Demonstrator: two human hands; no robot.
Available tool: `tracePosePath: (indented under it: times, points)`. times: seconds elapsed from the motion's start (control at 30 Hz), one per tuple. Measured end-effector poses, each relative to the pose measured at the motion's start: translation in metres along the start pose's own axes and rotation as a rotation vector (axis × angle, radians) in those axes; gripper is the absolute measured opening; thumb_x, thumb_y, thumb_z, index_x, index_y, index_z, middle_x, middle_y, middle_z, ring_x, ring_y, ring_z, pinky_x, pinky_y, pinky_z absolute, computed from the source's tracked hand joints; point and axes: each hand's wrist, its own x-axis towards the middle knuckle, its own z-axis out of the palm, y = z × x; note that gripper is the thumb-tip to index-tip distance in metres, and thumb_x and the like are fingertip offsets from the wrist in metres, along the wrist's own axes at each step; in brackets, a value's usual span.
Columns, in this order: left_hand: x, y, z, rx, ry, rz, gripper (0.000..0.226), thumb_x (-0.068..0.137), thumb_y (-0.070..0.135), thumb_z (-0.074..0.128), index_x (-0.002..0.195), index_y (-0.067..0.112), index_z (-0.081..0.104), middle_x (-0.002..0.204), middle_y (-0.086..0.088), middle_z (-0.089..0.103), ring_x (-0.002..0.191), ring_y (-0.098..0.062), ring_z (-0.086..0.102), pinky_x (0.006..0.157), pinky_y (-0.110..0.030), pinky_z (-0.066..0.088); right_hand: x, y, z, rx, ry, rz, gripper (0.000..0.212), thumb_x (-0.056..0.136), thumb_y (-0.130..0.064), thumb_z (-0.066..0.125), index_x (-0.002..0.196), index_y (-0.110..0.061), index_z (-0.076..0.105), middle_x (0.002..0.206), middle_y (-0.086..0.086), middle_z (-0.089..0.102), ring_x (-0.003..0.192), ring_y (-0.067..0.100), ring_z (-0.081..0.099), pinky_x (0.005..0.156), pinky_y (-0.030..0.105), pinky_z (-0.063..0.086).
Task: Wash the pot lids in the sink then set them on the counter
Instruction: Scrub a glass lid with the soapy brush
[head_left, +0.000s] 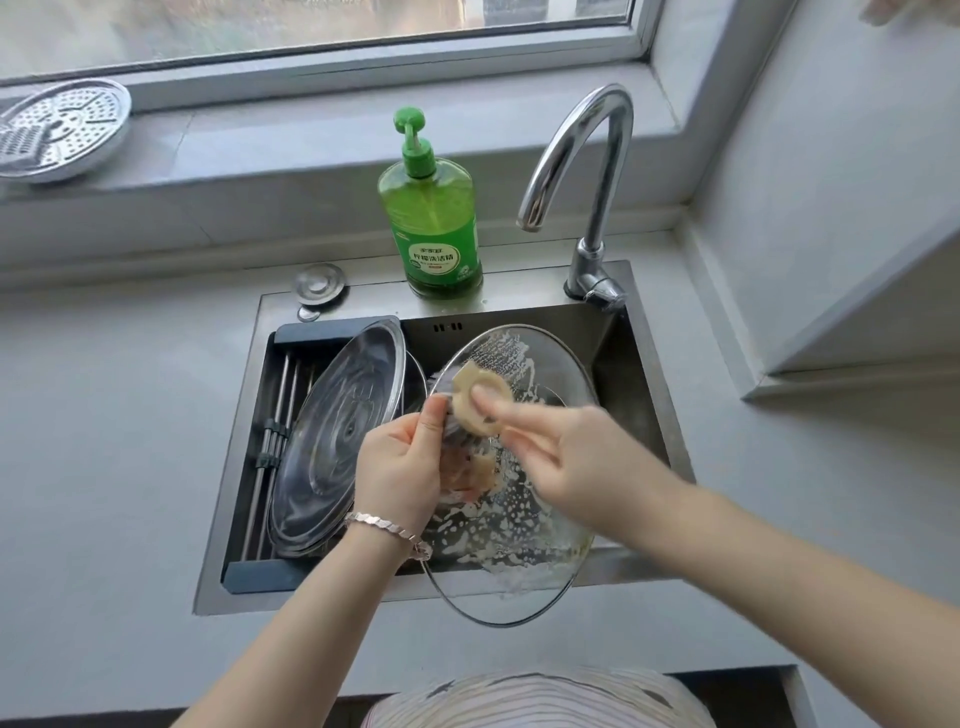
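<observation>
- the left hand (400, 467) gripped the left rim of the glass lid (519, 545). its thumb lay on top and its fingers curled underneath, showing pinkish through the glass.
- a silver bracelet (384, 527) sat on the left wrist.
- the right hand (550, 457) pinched a pale, ring-shaped scrubber (480, 400) between its fingertips and pressed it on the upper part of the glass lid. the fingers were blurred, so their exact lie could not be told.
- the glass lid was tilted over the right half of the sink (228, 493). its far edge was down in the basin and its near edge stuck out past the sink's front rim. white foam streaked and spotted its surface.
- a steel lid (332, 441) leaned on its edge in the left half of the sink, just beside the glass lid, against a dark-framed drain rack (275, 431) with metal bars.
- a green pump bottle of dish soap (434, 218) stood on the back rim of the sink, near its middle.
- a curved chrome faucet (587, 171) rose from the sink's back right corner, its spout above the basin.
- a round metal cap (319, 283) lay at the back left corner of the sink.
- the grey worktop (104, 441) surrounded the sink.
- on the windowsill, behind the sink and well to its left, rested a perforated steel steamer plate (57, 130).
</observation>
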Motion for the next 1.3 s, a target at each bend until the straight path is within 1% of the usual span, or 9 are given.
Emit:
tracePosePath:
  times: [0.17, 0.33, 0.47, 0.63, 0.73, 0.97, 1.1, 1.2, 1.3]
  points:
    - [-0.004, 0.005, 0.0, -0.035, -0.037, -0.032, 0.042, 0.089, 0.029, 0.052, 0.061, -0.001, 0.061, 0.046, -0.008, 0.061, 0.04, -0.014, 0.062, 0.036, -0.021, 0.048, 0.029, 0.028, -0.032, -0.006, 0.217, 0.205, 0.042, 0.097, -0.017, 0.045, 0.137, -0.032, 0.044, 0.068, -0.006, 0.059, 0.04, 0.004, 0.034, 0.042, 0.015, 0.031]
    - [-0.001, 0.003, -0.003, -0.099, -0.032, -0.061, 0.043, 0.081, 0.037, 0.054, 0.06, 0.0, 0.06, 0.058, -0.024, 0.064, 0.052, -0.032, 0.068, 0.046, -0.039, 0.056, 0.004, 0.007, -0.007, 0.006, 0.034, 0.016, 0.041, 0.096, -0.017, 0.048, 0.134, -0.035, 0.048, 0.075, -0.007, 0.069, 0.043, 0.005, 0.047, 0.046, 0.02, 0.041]
    - [-0.007, 0.002, -0.004, -0.141, -0.021, -0.07, 0.042, 0.079, 0.036, 0.054, 0.06, -0.001, 0.06, 0.052, -0.019, 0.062, 0.048, -0.03, 0.066, 0.043, -0.032, 0.056, 0.033, 0.04, -0.042, 0.035, 0.279, 0.286, 0.04, 0.098, -0.018, 0.045, 0.137, -0.027, 0.047, 0.047, -0.018, 0.038, 0.032, -0.001, 0.039, 0.037, 0.009, 0.028]
    - [-0.004, 0.001, -0.008, -0.172, 0.039, -0.098, 0.044, 0.073, 0.039, 0.055, 0.061, -0.003, 0.061, 0.055, -0.023, 0.06, 0.043, -0.027, 0.064, 0.041, -0.03, 0.054, 0.006, 0.016, -0.009, 0.108, 0.052, 0.12, 0.042, 0.097, -0.013, 0.047, 0.134, -0.032, 0.045, 0.041, -0.031, 0.047, 0.034, 0.004, 0.032, 0.037, 0.01, 0.024]
    - [-0.006, 0.002, -0.006, -0.17, 0.024, -0.102, 0.042, 0.074, 0.037, 0.055, 0.06, -0.002, 0.061, 0.05, -0.018, 0.059, 0.04, -0.023, 0.062, 0.04, -0.027, 0.053, 0.026, 0.046, -0.031, 0.142, 0.227, 0.279, 0.041, 0.098, -0.015, 0.045, 0.137, -0.026, 0.045, 0.038, -0.024, 0.047, 0.031, 0.003, 0.035, 0.036, 0.009, 0.023]
    - [-0.004, 0.005, -0.008, -0.225, 0.063, -0.142, 0.038, 0.083, 0.028, 0.055, 0.062, -0.003, 0.06, 0.048, -0.018, 0.059, 0.037, -0.021, 0.061, 0.038, -0.024, 0.052, 0.006, 0.037, -0.019, 0.129, 0.044, 0.169, 0.04, 0.096, -0.017, 0.048, 0.131, -0.037, 0.044, 0.043, -0.024, 0.051, 0.034, 0.003, 0.033, 0.037, 0.011, 0.024]
    - [-0.005, 0.011, -0.008, -0.244, 0.072, -0.12, 0.039, 0.083, 0.029, 0.055, 0.061, -0.003, 0.06, 0.045, -0.014, 0.059, 0.036, -0.02, 0.06, 0.037, -0.024, 0.051, 0.02, 0.067, -0.036, 0.088, 0.237, 0.305, 0.04, 0.096, -0.018, 0.047, 0.134, -0.031, 0.047, 0.089, -0.016, 0.066, 0.039, -0.006, 0.041, 0.043, 0.009, 0.031]
    - [-0.003, 0.013, -0.012, -0.279, 0.112, -0.141, 0.039, 0.089, 0.025, 0.053, 0.062, -0.003, 0.059, 0.04, -0.01, 0.056, 0.033, -0.018, 0.058, 0.033, -0.021, 0.047, -0.003, 0.041, -0.015, 0.147, 0.023, 0.157, 0.042, 0.097, -0.015, 0.047, 0.13, -0.039, 0.041, 0.045, -0.027, 0.052, 0.034, 0.003, 0.03, 0.037, 0.01, 0.023]
    - [-0.004, 0.012, -0.015, -0.287, 0.104, -0.149, 0.037, 0.09, 0.023, 0.052, 0.064, -0.003, 0.059, 0.04, -0.01, 0.057, 0.033, -0.018, 0.058, 0.034, -0.019, 0.047, 0.008, 0.064, -0.03, 0.09, 0.145, 0.246, 0.039, 0.096, -0.016, 0.048, 0.132, -0.033, 0.047, 0.042, -0.023, 0.041, 0.035, -0.006, 0.038, 0.04, 0.008, 0.03]
